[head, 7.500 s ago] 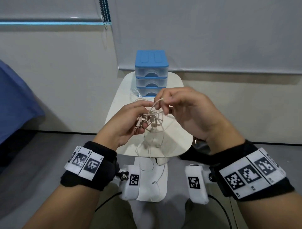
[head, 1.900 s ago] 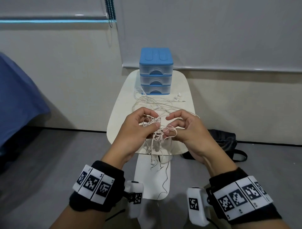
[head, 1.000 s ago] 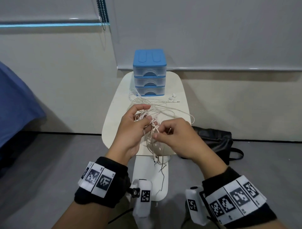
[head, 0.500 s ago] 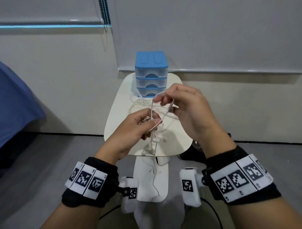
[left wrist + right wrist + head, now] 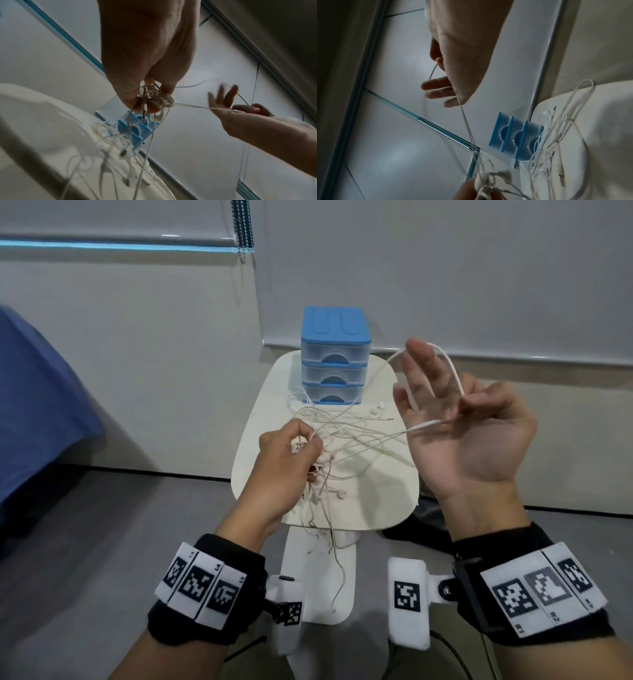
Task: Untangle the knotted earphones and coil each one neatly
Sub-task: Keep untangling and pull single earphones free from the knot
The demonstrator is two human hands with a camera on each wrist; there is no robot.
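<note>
Since half a second ago the right hand (image 5: 469, 436) has swung out past the tabletop's (image 5: 373, 501) right edge, thumb and forefinger pinching a cable loop (image 5: 445, 364) to draw it from the earphone knot (image 5: 157, 100) the left hand (image 5: 284, 460) clamps above the near edge.

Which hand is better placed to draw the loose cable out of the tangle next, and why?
The right hand. It already pinches a cable loop pulled clear of the knotted earphones, with free space beside it. The left hand grips that knot, so it probably serves best as anchor.
</note>
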